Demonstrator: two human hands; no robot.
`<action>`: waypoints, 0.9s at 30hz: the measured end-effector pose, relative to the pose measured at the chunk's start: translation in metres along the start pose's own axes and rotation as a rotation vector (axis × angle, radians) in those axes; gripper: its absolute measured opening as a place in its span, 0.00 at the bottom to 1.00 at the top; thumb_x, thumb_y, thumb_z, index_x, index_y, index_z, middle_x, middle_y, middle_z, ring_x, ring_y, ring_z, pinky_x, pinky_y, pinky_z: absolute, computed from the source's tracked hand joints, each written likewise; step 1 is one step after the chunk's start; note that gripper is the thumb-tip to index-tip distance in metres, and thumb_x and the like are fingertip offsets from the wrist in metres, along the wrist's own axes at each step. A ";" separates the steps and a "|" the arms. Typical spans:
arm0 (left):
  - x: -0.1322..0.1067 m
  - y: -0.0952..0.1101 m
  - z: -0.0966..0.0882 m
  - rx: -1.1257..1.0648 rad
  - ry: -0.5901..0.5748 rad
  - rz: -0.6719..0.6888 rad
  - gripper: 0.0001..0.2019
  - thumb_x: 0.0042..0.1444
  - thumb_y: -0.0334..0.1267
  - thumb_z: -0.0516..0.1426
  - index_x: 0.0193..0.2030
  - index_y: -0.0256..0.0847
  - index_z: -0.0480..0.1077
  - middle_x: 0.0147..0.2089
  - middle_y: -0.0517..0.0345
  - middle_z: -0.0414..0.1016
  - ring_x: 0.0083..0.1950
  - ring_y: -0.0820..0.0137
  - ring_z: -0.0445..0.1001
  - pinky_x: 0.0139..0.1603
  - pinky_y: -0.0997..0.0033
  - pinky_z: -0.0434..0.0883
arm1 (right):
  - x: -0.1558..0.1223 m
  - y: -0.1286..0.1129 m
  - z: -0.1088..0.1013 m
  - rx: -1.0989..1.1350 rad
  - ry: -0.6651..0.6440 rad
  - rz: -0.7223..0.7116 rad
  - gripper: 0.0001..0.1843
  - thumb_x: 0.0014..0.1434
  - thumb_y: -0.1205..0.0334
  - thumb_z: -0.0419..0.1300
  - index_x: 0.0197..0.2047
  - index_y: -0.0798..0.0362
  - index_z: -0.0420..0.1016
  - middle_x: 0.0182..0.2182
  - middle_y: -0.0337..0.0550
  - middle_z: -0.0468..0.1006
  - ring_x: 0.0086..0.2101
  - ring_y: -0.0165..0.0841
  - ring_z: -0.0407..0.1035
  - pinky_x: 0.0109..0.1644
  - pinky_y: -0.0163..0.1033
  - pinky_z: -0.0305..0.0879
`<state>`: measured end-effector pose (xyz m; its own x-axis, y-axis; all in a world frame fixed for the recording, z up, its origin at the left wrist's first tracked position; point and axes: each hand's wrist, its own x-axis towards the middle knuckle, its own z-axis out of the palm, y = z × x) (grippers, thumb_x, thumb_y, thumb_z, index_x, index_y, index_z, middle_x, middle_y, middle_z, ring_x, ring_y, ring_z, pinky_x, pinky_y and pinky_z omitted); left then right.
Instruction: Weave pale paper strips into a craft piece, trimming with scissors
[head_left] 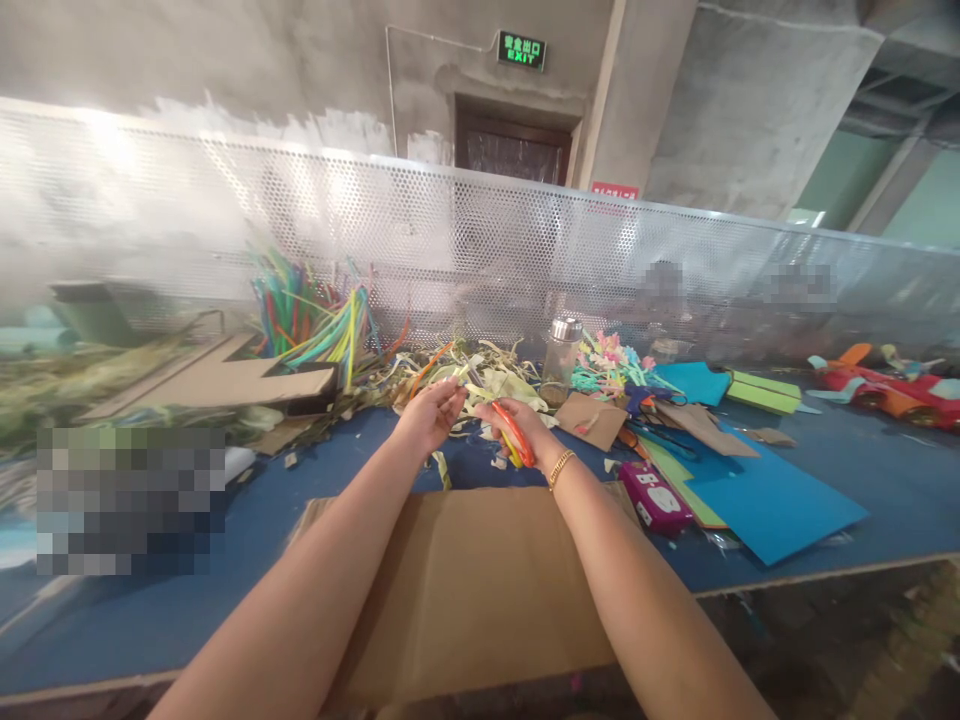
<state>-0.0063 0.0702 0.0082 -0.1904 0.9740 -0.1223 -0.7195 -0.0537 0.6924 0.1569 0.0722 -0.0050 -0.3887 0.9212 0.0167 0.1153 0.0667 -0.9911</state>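
My left hand [433,415] is closed in a pinch on a thin pale yellow-green strip [463,374], above the pile of dry leaves and husks [502,382]. Close beside it, my right hand [521,425] wraps around a pliers-like tool with red and yellow handles [514,436]. The tool's working end points toward the strip and my left fingers; blur hides whether it touches. Below my forearms lies a brown cardboard sheet [480,590] at the near edge of the blue table [270,520].
Colourful pipe-cleaner-like stems [315,315] stand at the back left beside cut cardboard [225,375]. A clear bottle [561,360], pastel flowers [615,360], blue sheet [772,500], purple packet [652,497] and red toy-like vehicle [892,390] sit to the right. A perforated metal screen [420,250] rises behind.
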 end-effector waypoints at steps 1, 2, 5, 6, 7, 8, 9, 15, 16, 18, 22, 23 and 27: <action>-0.001 0.000 0.000 0.002 0.000 -0.001 0.06 0.55 0.24 0.60 0.30 0.35 0.69 0.26 0.57 0.75 0.27 0.76 0.77 0.30 0.84 0.76 | 0.000 0.000 0.000 0.006 -0.003 -0.002 0.25 0.47 0.37 0.65 0.33 0.51 0.70 0.20 0.33 0.65 0.17 0.23 0.59 0.16 0.30 0.58; -0.001 0.000 0.001 0.004 -0.001 -0.003 0.06 0.55 0.24 0.60 0.30 0.35 0.70 0.26 0.57 0.75 0.27 0.76 0.77 0.30 0.84 0.76 | 0.000 0.000 0.000 0.011 -0.006 -0.005 0.25 0.47 0.37 0.65 0.33 0.51 0.70 0.19 0.33 0.65 0.16 0.23 0.58 0.16 0.30 0.57; -0.001 0.000 0.001 0.004 -0.003 -0.004 0.06 0.56 0.24 0.59 0.30 0.35 0.70 0.26 0.57 0.75 0.27 0.76 0.77 0.31 0.84 0.76 | 0.000 0.000 -0.001 0.025 -0.011 -0.014 0.25 0.47 0.37 0.66 0.33 0.51 0.69 0.19 0.33 0.65 0.16 0.23 0.57 0.16 0.30 0.56; -0.001 0.000 0.001 0.001 -0.003 -0.002 0.06 0.56 0.24 0.59 0.29 0.35 0.69 0.26 0.57 0.74 0.27 0.76 0.77 0.31 0.84 0.76 | 0.001 0.000 -0.001 0.029 -0.010 -0.014 0.25 0.46 0.37 0.66 0.33 0.51 0.69 0.19 0.32 0.65 0.16 0.23 0.57 0.16 0.30 0.56; 0.000 0.000 0.001 -0.002 -0.001 -0.001 0.06 0.56 0.24 0.59 0.29 0.35 0.69 0.26 0.56 0.74 0.27 0.76 0.77 0.31 0.84 0.76 | 0.001 0.000 -0.001 0.034 -0.008 -0.011 0.25 0.46 0.37 0.66 0.33 0.51 0.69 0.19 0.32 0.65 0.16 0.23 0.57 0.15 0.30 0.56; 0.000 0.000 0.000 -0.006 0.001 -0.001 0.06 0.56 0.24 0.59 0.29 0.35 0.69 0.26 0.56 0.74 0.27 0.76 0.77 0.31 0.84 0.76 | 0.001 0.000 -0.001 0.040 -0.007 -0.006 0.25 0.46 0.37 0.66 0.33 0.51 0.69 0.19 0.32 0.64 0.15 0.23 0.57 0.15 0.30 0.55; 0.000 0.000 0.000 -0.010 0.004 -0.002 0.06 0.55 0.24 0.59 0.29 0.35 0.69 0.26 0.56 0.75 0.27 0.76 0.77 0.31 0.84 0.76 | 0.001 0.000 -0.001 0.046 -0.006 -0.002 0.25 0.46 0.37 0.66 0.33 0.51 0.69 0.19 0.32 0.64 0.15 0.23 0.57 0.15 0.30 0.55; 0.000 0.001 0.000 -0.012 -0.004 -0.012 0.06 0.57 0.24 0.58 0.30 0.35 0.70 0.26 0.55 0.75 0.28 0.76 0.77 0.30 0.84 0.76 | -0.001 -0.002 0.001 0.050 0.006 -0.005 0.25 0.46 0.38 0.67 0.32 0.51 0.68 0.18 0.32 0.63 0.15 0.22 0.55 0.14 0.29 0.54; 0.000 0.001 0.000 -0.016 -0.005 -0.011 0.06 0.56 0.24 0.58 0.30 0.35 0.70 0.26 0.56 0.75 0.28 0.76 0.77 0.31 0.84 0.76 | -0.001 -0.002 0.002 0.047 0.010 -0.005 0.25 0.46 0.38 0.66 0.32 0.51 0.68 0.17 0.31 0.63 0.15 0.22 0.55 0.14 0.29 0.53; 0.000 0.001 0.000 -0.022 -0.009 -0.010 0.06 0.56 0.24 0.59 0.30 0.36 0.70 0.26 0.56 0.75 0.28 0.76 0.77 0.31 0.84 0.76 | -0.002 -0.004 0.002 0.040 0.018 -0.004 0.25 0.46 0.38 0.67 0.31 0.51 0.68 0.17 0.31 0.63 0.14 0.22 0.54 0.14 0.29 0.53; -0.002 0.001 0.001 -0.027 -0.005 -0.016 0.06 0.56 0.24 0.58 0.30 0.36 0.69 0.26 0.56 0.74 0.28 0.76 0.77 0.31 0.84 0.76 | -0.003 -0.004 0.004 0.040 0.036 -0.003 0.26 0.45 0.37 0.67 0.32 0.51 0.68 0.17 0.31 0.62 0.14 0.22 0.53 0.14 0.29 0.52; -0.002 0.001 0.002 -0.026 -0.001 -0.017 0.06 0.56 0.24 0.59 0.30 0.37 0.69 0.26 0.57 0.74 0.28 0.76 0.77 0.31 0.84 0.76 | -0.002 -0.004 0.004 0.047 0.039 0.000 0.26 0.45 0.37 0.67 0.32 0.51 0.67 0.17 0.31 0.62 0.14 0.22 0.54 0.14 0.29 0.52; 0.000 0.001 0.000 -0.005 0.001 -0.010 0.05 0.54 0.25 0.60 0.31 0.37 0.69 0.26 0.57 0.74 0.28 0.76 0.77 0.30 0.84 0.75 | 0.001 -0.001 0.004 0.086 0.049 -0.002 0.27 0.46 0.37 0.66 0.33 0.51 0.67 0.16 0.31 0.62 0.14 0.22 0.54 0.14 0.29 0.51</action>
<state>-0.0073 0.0701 0.0088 -0.1837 0.9743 -0.1301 -0.7251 -0.0449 0.6872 0.1525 0.0715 -0.0043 -0.3430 0.9390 0.0233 0.0351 0.0376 -0.9987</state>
